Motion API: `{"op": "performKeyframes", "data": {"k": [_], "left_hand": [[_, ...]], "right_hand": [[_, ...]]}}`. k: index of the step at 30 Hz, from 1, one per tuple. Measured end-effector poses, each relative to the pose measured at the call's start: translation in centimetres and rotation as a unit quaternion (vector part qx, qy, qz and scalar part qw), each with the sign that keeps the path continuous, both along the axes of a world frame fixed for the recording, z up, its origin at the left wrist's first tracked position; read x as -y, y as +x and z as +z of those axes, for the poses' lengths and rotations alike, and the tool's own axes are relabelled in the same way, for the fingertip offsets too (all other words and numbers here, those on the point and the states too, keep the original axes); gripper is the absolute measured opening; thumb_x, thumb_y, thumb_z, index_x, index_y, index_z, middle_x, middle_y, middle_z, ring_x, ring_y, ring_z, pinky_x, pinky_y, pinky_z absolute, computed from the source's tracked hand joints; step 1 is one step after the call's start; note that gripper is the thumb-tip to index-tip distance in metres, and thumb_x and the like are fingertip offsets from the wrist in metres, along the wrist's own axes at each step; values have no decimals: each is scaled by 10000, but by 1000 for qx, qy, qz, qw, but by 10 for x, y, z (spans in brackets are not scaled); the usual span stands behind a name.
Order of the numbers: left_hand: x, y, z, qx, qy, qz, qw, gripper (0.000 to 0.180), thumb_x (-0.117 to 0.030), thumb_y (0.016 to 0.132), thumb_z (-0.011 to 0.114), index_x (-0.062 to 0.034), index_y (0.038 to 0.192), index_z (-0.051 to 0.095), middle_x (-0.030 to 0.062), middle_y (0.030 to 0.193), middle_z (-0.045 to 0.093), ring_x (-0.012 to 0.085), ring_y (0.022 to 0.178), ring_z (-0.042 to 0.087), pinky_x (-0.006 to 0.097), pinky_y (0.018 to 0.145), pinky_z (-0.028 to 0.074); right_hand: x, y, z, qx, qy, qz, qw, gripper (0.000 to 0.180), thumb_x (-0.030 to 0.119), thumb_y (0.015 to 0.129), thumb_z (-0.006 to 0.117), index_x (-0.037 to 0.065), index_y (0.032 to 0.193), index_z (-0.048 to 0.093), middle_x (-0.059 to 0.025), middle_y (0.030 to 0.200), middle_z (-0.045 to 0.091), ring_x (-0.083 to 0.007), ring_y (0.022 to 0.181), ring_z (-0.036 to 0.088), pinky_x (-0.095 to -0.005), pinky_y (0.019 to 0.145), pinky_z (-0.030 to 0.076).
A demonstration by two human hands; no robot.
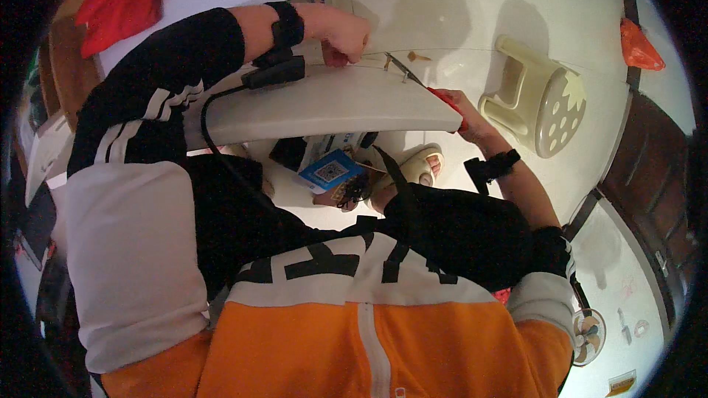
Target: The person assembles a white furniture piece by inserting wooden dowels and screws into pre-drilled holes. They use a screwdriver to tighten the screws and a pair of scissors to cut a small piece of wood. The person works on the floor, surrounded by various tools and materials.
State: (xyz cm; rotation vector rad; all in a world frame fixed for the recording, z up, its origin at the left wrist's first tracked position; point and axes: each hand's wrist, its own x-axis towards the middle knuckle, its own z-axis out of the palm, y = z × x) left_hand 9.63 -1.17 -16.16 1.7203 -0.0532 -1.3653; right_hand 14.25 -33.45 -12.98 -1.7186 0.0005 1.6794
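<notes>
Board: a white curved board (332, 103) lies across the middle of the view, in front of the person's chest, its far edge toward the floor tiles.
Left hand: the left hand (341, 35) rests at the board's upper edge, fingers clenched in a fist as if pinching something small; what it pinches I cannot tell.
Left wrist: a black strap (287, 23) wraps it, with a black device (274, 71) just below on the board and a black cable (210, 129) running down from it.
Right hand: the right hand (461, 107) sits at the board's right end, fingers closed around a red-handled tool (446, 99).
Tool: its thin metal blade (404, 70) reaches up and left along the board's upper edge, toward the left hand; the tip seems to touch the board, though the view is poor there.
Right wrist: a black strap (490, 166) with a buckle.
Under the board: a blue card (330, 171) hangs at the chest, and a foot in a pale sandal (420, 166) shows on the floor.
Clothing: black sleeves with white stripes, an orange and white jacket (354, 339) filling the lower view.
Right of the board: a cream plastic stool (542, 99) lies tipped on the floor, near the right hand but apart from it.
Far right: an orange bag (638, 46) by a dark frame.
Top left: red cloth (122, 0).
Lower right: a small fan (588, 333) on the floor.
</notes>
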Motion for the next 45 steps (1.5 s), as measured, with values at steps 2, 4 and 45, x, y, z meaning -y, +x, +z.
{"op": "performKeyframes", "data": {"k": [2,4,45], "left_hand": [[0,-1,1,7,6,0,1000,144,-85,801,609,54,840,618,131,713,657,213,617,668,362,533,581],[-1,-1,3,5,13,3,1000,143,-81,801,608,58,833,617,130,707,657,215,615,671,363,537,583],[-1,2,5,-14,1,29,999,153,-110,842,584,41,865,591,140,767,668,229,693,686,365,583,590]], "right_hand": [[2,-10,-2,-16,-2,-53,998,388,186,928,578,13,1276,562,3,854,628,-53,645,552,-198,524,426],[1,-21,-1,-28,-2,-113,993,405,154,912,582,5,1286,542,33,750,582,-15,466,424,-186,383,297],[2,13,10,367,11,314,876,429,291,849,640,80,1208,539,-123,1029,645,-278,896,634,-362,786,500]]}}
